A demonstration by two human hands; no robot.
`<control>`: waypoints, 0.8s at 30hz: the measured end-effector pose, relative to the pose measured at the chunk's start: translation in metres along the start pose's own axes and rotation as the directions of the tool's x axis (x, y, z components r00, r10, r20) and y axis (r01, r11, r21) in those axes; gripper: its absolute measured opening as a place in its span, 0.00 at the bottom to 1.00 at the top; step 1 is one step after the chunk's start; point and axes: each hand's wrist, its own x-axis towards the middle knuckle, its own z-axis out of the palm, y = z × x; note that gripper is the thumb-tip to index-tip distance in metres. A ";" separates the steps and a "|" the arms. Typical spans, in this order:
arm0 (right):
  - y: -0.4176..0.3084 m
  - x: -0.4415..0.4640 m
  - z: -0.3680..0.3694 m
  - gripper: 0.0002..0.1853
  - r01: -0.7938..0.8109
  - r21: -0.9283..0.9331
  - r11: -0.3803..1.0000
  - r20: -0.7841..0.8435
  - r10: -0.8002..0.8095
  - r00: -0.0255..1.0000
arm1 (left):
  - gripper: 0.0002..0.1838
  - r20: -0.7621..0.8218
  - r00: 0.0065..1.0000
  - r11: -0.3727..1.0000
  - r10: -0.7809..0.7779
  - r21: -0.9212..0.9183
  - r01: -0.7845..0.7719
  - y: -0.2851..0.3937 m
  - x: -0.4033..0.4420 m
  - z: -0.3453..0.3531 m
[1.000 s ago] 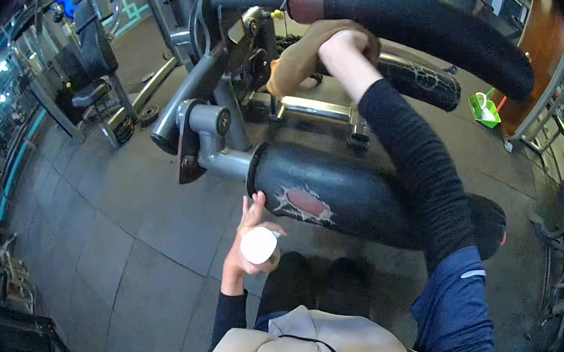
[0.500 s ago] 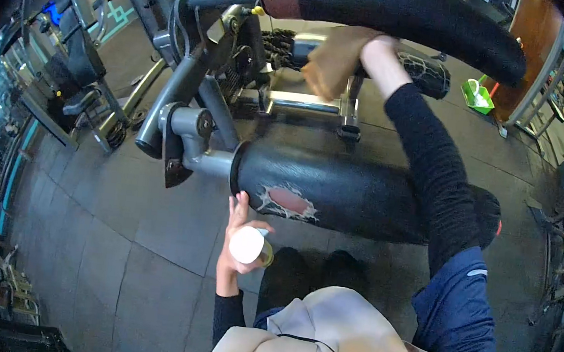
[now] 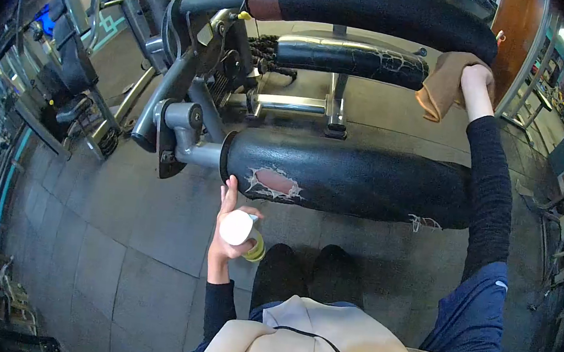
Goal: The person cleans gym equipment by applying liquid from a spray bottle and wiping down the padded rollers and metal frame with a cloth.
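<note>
My right hand point(image 3: 477, 83) grips a brown cloth point(image 3: 442, 86), bunched under the fingers with a corner hanging down. It is by the right end of the upper black padded roller point(image 3: 382, 8); whether the cloth touches the pad is hard to tell. My left hand point(image 3: 224, 235) is closed around a spray bottle point(image 3: 255, 247) with a white top and yellow-green liquid. Its index finger points up to the left end of the lower padded roller point(image 3: 344, 176), whose black cover is torn, showing reddish padding.
Behind the rollers is a thinner cracked pad point(image 3: 349, 61) on a metal frame. The grey machine arm point(image 3: 181, 117) joins the rollers at left. Other gym machines point(image 3: 68, 50) line the left side. Dark rubber tiles point(image 3: 158, 245) cover the floor.
My right hand has moved right with the cloth, from above the middle pad to the upper roller's right end. My left hand still holds the bottle. The view has shifted slightly.
</note>
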 end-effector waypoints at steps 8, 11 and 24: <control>-0.043 0.007 -0.055 0.21 0.006 -0.001 1.000 -0.032 -0.006 0.999 | 0.25 -0.027 1.000 1.000 -0.011 -0.015 0.010 -0.006 -0.002 0.003; -0.096 0.013 -0.092 0.21 0.024 -0.001 1.000 -0.052 -0.024 0.998 | 0.23 -0.021 1.000 1.000 0.003 -0.008 -0.003 -0.005 -0.001 0.003; -0.214 0.076 -0.194 0.20 0.013 0.048 0.999 -0.124 -0.007 0.992 | 0.26 -0.009 1.000 0.999 -0.029 -0.017 0.029 -0.010 -0.007 0.004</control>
